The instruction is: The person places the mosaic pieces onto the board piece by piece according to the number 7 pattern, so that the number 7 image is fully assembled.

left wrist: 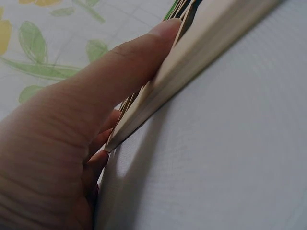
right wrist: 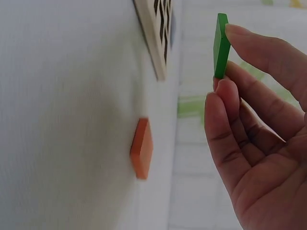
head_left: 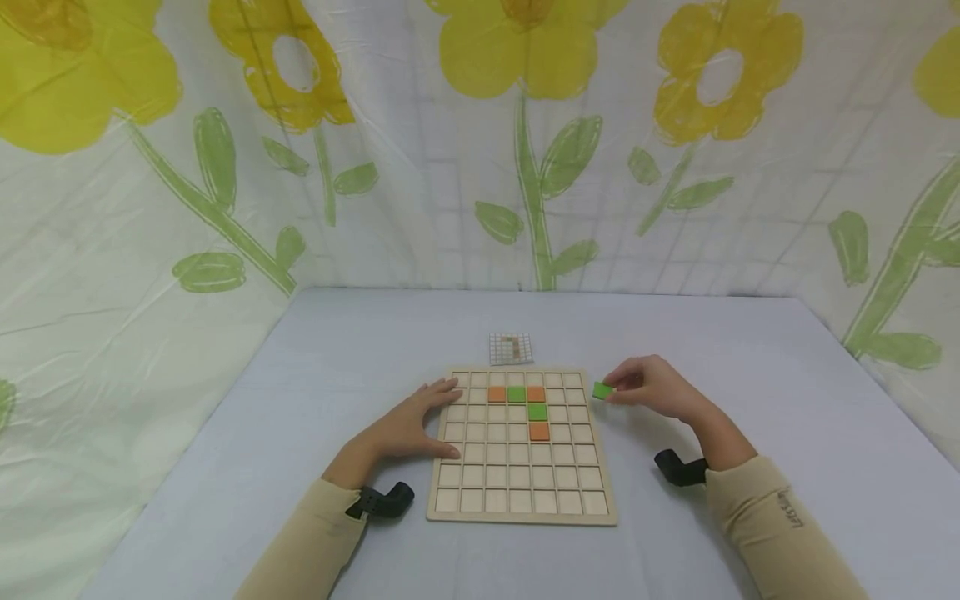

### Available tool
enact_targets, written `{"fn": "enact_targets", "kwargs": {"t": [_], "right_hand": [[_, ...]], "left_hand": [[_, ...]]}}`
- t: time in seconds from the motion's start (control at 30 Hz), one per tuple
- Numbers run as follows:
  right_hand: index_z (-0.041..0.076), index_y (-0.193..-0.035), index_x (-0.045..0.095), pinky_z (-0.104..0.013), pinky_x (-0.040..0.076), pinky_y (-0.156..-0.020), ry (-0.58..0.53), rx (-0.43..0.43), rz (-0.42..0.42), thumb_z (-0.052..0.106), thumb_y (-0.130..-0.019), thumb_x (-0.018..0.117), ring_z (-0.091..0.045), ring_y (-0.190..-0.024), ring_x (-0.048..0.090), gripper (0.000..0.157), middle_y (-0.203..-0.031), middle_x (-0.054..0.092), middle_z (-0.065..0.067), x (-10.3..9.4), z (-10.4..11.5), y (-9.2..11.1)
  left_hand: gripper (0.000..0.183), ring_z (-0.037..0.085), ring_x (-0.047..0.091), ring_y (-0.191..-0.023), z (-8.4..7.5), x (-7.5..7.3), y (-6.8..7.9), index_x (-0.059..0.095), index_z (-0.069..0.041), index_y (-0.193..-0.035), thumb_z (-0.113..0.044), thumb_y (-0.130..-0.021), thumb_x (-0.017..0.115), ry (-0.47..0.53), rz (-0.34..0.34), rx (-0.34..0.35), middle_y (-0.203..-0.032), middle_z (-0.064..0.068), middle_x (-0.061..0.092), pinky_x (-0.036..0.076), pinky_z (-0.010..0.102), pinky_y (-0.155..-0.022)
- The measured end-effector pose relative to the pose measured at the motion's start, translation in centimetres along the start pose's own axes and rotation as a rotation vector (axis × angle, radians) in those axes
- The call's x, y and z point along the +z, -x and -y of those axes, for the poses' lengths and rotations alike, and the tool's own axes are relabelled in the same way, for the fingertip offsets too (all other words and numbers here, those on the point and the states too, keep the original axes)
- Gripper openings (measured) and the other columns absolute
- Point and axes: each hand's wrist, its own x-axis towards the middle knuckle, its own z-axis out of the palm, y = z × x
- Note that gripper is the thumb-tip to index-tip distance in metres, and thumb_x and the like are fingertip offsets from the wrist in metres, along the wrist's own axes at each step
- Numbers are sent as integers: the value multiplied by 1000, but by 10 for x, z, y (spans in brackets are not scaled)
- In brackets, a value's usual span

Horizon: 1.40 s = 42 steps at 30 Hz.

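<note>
My right hand (head_left: 656, 385) pinches a green square tile (right wrist: 221, 45) between thumb and fingertips, just off the right edge of a wooden grid board (head_left: 521, 518). In the right wrist view the tile is held up above the table. My left hand (head_left: 408, 423) rests on the board's left edge, thumb and fingers spread. On the board, a row near the top holds an orange tile (head_left: 497, 394), a green tile (head_left: 517, 394) and another orange tile (head_left: 536, 394). Below the row's right end sit a green tile (head_left: 537, 412) and an orange tile (head_left: 539, 431).
A small card with a printed grid (head_left: 511, 348) lies just beyond the board's far edge. One loose orange tile (right wrist: 142, 148) lies on the white table (head_left: 375, 325) to the right of the board, hidden by my right hand in the head view. A flowered curtain (head_left: 420, 208) hangs behind.
</note>
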Motion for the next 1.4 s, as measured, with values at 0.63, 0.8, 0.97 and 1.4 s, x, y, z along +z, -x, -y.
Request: {"fn": "enact_targets", "kwargs": {"t": [0.63, 0.8, 0.97, 1.4], "right_hand": [[5, -95, 71, -20, 52, -70, -11, -223, 166, 15, -78, 74, -6, -79, 57, 19, -95, 66, -6, 43, 52, 1], [4, -94, 71, -20, 53, -69, -38, -235, 193, 13, -78, 74, -5, -77, 58, 19, -94, 67, -7, 52, 60, 2], [6, -93, 72, -20, 52, -68, -46, -234, 205, 15, -77, 75, -6, -77, 57, 19, -91, 67, -5, 61, 62, 2], [8, -93, 71, -20, 53, -64, -64, -203, 278, 15, -76, 76, -2, -70, 57, 19, -81, 64, 3, 76, 54, 0]], "left_hand": [[96, 28, 9, -146, 0, -1, 1, 40, -18, -142, -55, -63, 78, 5, 6, 10, -155, -3, 23, 11, 51, -118], [96, 28, 9, -146, 1, 0, 0, 40, -19, -142, -56, -63, 78, 3, 5, 3, -155, -4, 23, 11, 51, -118], [96, 28, 10, -146, 1, 0, 0, 40, -18, -142, -56, -62, 78, 3, 3, 10, -155, -3, 23, 11, 50, -119], [96, 28, 10, -146, 1, 0, 0, 40, -18, -142, -57, -62, 78, -4, -1, 6, -155, -4, 23, 12, 51, -118]]}}
